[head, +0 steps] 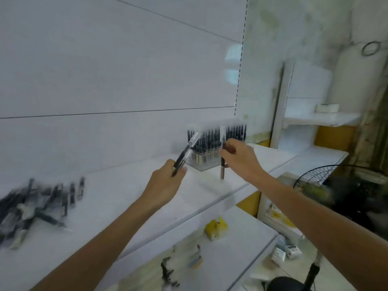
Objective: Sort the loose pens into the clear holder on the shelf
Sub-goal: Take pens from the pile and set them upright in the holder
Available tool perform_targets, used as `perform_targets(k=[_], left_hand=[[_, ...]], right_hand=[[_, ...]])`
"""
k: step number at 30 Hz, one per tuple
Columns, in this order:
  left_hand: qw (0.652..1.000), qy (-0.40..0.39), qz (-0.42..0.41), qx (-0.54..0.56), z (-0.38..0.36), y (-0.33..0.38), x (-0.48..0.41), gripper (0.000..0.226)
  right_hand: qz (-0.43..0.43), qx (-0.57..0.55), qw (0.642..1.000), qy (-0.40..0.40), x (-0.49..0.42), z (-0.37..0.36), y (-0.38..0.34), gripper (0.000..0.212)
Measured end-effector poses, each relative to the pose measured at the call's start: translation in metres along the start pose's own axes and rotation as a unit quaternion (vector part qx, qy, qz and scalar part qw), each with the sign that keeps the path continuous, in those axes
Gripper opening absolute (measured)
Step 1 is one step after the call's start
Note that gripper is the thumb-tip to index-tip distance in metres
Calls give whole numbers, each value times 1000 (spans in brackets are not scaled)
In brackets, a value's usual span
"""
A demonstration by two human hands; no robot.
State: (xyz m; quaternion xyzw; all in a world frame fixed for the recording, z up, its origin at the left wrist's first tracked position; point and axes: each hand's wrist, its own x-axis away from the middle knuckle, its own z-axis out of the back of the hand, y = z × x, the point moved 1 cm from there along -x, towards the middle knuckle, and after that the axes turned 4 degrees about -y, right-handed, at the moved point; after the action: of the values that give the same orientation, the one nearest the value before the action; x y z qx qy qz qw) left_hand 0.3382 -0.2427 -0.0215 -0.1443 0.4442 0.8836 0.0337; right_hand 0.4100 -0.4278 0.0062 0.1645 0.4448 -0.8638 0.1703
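- Loose pens (35,208) lie in a blurred, criss-crossed heap at the near left of the white shelf (117,198). They are well apart from the clear holder (201,166), which stands farther along to the right by the back panel and is already packed with upright pens.
- Single pen (222,171): it is held upright just in front of the holder, with its lower end close to the shelf. The right hand (239,158) pinches it about mid-barrel between thumb and curled fingers.
- Bunch of pens (184,156): these slant up toward the holder from the left hand (165,185), whose fingers are wrapped round their lower ends. Blur hides how many there are.
- Handling, as a judgement: the barrels look like light, stiff plastic, smooth enough to slip or roll. A mid-barrel pinch should give the best aim into a slot, and the holder may tip if knocked.
- Farther out: a lower shelf nearer the viewer carries a yellow object (216,227) and small clutter, and a dark wire fan guard (315,177) shows at the right.
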Motion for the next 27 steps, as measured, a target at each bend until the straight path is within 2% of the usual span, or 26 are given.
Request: perform_targets(k=[2,3,8,11,14,20,23,27], left_hand=[[999,15,-6,-38,-28,17,-11,30],[999,19,-11,-41,-41,24,-17,33],[998,-14,26,46,-100,43,-41,31],[999,4,36,29,-117,44,-50,34],[999,25,44,10,-124,44,-59,37],[998,57,-17,-34,-123,38,-80,25],[995,79,-12,-53,-113,31,-92,30],[988,142,3,-60,-102,23,-104,35]], right_hand=[[-6,-13,1000,4,-4,26,23,7],[-12,-28,1000,4,-5,37,34,11],[-22,-85,996,-5,-11,80,92,64],[-21,-88,996,-3,-18,95,117,79],[-12,-113,994,-7,-33,99,131,77],[22,-148,989,7,-72,73,139,64],[33,-159,987,-6,-98,59,128,63],[110,-113,987,18,-131,43,110,61]])
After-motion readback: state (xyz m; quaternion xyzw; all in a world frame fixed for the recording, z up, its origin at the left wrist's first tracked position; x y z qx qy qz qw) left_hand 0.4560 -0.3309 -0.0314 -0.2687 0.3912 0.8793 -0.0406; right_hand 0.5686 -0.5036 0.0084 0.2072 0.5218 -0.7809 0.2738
